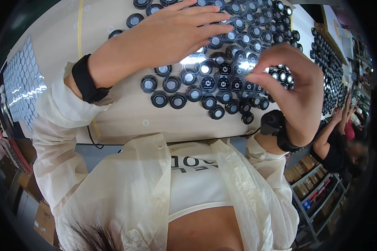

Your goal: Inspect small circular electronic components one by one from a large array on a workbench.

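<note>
Many small black round caps with pale centres [171, 83] stand close together on the table. Over part of them lies a clear, shiny film [244, 66] that throws back bright glare. Beneath or on it, several caps show black round labels [223, 84] with a white mark. My left hand [171, 35] is spread flat over the caps, fingers stretched to the right across the film. My right hand [299, 79] is closed in a pinch, thumb against forefinger, at the film's right part; its other fingers are curled out of sight.
A beige tabletop [121, 121] carries the caps, with yellow tape [80, 33] on its left. A sheet of pale round stickers [25, 83] lies at the far left. More black caps [324, 62] stand at the right, near another person [333, 140]. A dark cable [91, 138] hangs over the near edge.
</note>
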Available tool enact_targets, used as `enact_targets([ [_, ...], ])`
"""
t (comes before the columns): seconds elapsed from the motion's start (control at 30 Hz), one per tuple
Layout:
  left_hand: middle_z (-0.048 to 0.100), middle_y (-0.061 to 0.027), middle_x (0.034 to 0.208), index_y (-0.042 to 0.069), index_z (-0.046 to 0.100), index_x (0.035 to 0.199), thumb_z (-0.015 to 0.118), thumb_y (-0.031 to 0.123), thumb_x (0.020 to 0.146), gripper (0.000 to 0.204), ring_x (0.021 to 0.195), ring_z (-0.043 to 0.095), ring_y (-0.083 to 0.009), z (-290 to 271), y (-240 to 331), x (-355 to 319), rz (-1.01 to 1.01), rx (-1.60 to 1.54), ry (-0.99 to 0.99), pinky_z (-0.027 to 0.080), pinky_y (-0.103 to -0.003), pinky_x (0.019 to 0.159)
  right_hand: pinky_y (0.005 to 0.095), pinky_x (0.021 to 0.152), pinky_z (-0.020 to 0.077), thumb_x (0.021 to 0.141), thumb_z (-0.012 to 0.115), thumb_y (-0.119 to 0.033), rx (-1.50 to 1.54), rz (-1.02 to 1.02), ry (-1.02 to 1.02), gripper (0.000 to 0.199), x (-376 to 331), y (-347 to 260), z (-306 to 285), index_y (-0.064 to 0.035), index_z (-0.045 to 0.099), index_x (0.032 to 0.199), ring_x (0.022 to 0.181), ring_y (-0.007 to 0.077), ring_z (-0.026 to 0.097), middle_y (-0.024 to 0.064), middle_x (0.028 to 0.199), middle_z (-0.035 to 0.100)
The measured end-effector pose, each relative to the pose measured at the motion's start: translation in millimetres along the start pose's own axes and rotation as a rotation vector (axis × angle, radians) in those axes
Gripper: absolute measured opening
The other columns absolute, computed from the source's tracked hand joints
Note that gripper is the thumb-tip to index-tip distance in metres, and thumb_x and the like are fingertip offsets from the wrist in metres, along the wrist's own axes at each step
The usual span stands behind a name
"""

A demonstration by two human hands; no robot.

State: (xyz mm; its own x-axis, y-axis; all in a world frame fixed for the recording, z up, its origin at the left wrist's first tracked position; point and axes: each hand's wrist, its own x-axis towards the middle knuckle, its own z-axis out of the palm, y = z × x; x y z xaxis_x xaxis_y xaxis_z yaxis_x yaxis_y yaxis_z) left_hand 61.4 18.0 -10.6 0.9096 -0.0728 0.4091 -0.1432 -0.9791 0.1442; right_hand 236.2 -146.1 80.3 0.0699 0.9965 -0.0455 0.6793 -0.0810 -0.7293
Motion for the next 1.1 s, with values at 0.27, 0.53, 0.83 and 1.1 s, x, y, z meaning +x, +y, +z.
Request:
enact_targets([
  [0.27, 0.058, -0.0057, 0.096, 0.005, 0.065, 0.1, 0.065, 0.01, 0.077, 0.024, 0.088, 0.056, -0.021, -50.5, 58.2, -24.7, -0.056, -0.417, -0.408, 0.047, -0.034, 0.075, 0.0314, 0.094, 0.0461, 0.08, 0.078, 0.001, 0.437, 0.143, 0.367, 0.019, -23.2, 34.6, 19.0, 0.0026, 0.066, 0.094, 0.098, 0.0174, 0.063, 0.0066, 0.092, 0.068],
  [0.53, 0.06, -0.0055, 0.101, 0.004, 0.066, 0.107, 0.064, 0.009, 0.074, 0.033, 0.092, 0.059, -0.0207, -34.5, 76.9, -59.4, -0.119, -0.277, -0.364, 0.051, -0.032, 0.076, 0.0277, 0.087, 0.0477, 0.083, 0.076, -0.003, 0.407, 0.086, 0.252, 0.016, -8.0, 32.1, 35.6, 0.0034, 0.066, 0.093, 0.089, 0.0136, 0.063, 0.0055, 0.089, 0.069],
  [0.83, 0.067, -0.0109, 0.1, -0.001, 0.067, 0.113, 0.065, 0.001, 0.086, 0.027, 0.086, 0.068, -0.0216, -27.1, 61.2, -64.5, -0.501, -0.682, -0.227, 0.056, -0.03, 0.079, 0.0279, 0.088, 0.049, 0.086, 0.073, 0.002, 0.631, 0.0, 0.273, 0.025, 2.8, 29.5, 65.5, 0.002, 0.062, 0.108, 0.092, 0.0114, 0.062, 0.0037, 0.093, 0.065],
  [1.1, 0.066, -0.0107, 0.095, 0.001, 0.069, 0.11, 0.058, -0.006, 0.087, 0.026, 0.084, 0.066, -0.0229, -38.1, 50.3, -63.1, -0.714, -0.821, -0.082, 0.054, -0.032, 0.078, 0.0255, 0.088, 0.0495, 0.088, 0.072, 0.001, 0.772, 0.091, 0.264, 0.022, 3.1, 20.8, 87.0, 0.0028, 0.065, 0.109, 0.092, 0.0104, 0.061, 0.0039, 0.098, 0.066],
])
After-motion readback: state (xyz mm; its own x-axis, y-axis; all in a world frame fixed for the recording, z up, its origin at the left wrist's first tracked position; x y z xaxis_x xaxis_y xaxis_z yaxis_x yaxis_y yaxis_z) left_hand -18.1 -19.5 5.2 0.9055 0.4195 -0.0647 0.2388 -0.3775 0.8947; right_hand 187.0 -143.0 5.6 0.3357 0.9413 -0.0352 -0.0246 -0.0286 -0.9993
